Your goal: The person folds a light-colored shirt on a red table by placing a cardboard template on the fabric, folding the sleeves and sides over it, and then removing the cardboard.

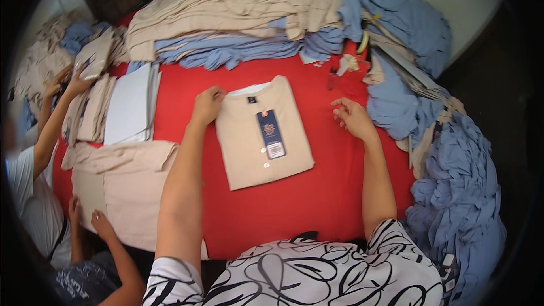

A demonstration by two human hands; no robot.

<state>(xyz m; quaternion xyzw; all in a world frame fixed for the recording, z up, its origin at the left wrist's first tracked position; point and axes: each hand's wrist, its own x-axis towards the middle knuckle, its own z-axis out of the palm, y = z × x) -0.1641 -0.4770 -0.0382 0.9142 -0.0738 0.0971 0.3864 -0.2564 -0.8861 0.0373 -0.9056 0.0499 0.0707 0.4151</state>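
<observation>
A cream T-shirt [241, 158], folded into a neat rectangle, lies face up and slightly turned in front of me. A dark blue hang tag [272, 135] with a white label at its lower end rests on its chest, and a white sheet shows inside the neckline. At the shirt's upper left corner, my left hand [208, 103] has its fingers closed on the edge. My right hand [352, 118] is off to the right of the shirt, touching nothing, its fingers loosely bent and apart.
A red cloth [334, 192] covers the table. Cream shirts [238, 5] and blue shirts [464, 175] are heaped along the far and right edges. White boards [130, 102] stand at left. Co-workers' hands [79, 82] hold a packed shirt; others touch a spread shirt [136, 187].
</observation>
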